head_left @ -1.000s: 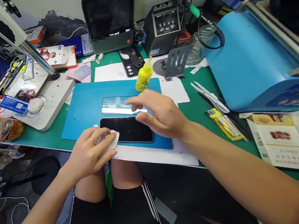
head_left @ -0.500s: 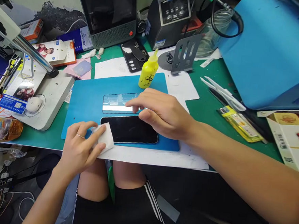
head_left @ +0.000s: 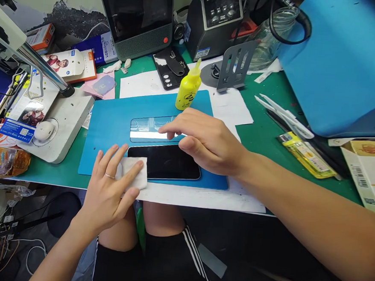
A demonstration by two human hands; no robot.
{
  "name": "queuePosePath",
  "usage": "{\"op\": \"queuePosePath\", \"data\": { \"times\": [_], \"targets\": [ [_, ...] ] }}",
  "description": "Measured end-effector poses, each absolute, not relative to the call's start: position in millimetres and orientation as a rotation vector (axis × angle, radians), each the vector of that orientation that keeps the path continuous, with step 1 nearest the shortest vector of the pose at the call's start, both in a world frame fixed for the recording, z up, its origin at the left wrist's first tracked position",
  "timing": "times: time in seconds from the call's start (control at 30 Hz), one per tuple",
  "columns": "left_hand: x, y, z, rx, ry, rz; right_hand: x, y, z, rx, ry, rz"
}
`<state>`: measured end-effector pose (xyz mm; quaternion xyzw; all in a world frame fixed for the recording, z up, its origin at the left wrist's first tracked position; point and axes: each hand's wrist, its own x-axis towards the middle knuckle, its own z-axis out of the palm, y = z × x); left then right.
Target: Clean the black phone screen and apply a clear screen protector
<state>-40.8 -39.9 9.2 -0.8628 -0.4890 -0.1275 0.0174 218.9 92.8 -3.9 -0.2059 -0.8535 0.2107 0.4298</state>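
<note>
A smartphone (head_left: 173, 163) with a black screen lies face up on a blue mat (head_left: 104, 113). Over its left end is a folded white wipe (head_left: 134, 171). My left hand (head_left: 112, 182) rests on the wipe, index finger on top, thumb at its lower edge, the other fingers spread. Just behind the phone lies a clear screen protector (head_left: 143, 126) with a dark border, reflecting light. Across the right part of both reaches my right hand (head_left: 207, 139), thumb apart from bent fingers, nothing visible between them; whether its fingertips touch the protector I cannot tell.
Behind the mat's far edge area stands a yellow dropper bottle (head_left: 189, 89), near a grey stand (head_left: 234, 66) and a black phone back (head_left: 170, 68). White tweezers (head_left: 285, 115) lie to the right. A white lamp base (head_left: 66, 127) occupies the left.
My left hand's fingers have spread from a more curled pose, and the wipe lies flatter and slightly further right. My right hand has hardly moved. The view has shifted slightly.
</note>
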Motion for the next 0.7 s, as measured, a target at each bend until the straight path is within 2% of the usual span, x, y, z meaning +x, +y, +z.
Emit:
{"op": "queuePosePath", "data": {
  "times": [0.2, 0.4, 0.7],
  "targets": [
    [-27, -42, 7, -2.711, -1.456, -0.312, 219, 92, -2, -0.544, -2.133, 0.543],
    [-42, -46, 5, -2.579, -1.594, -0.191, 221, 93, 0, -0.574, -2.238, 0.534],
    [-35, -51, 2, -2.652, -1.626, -0.228, 226, 83, 5, -0.532, -2.63, 0.303]
  ]
}}
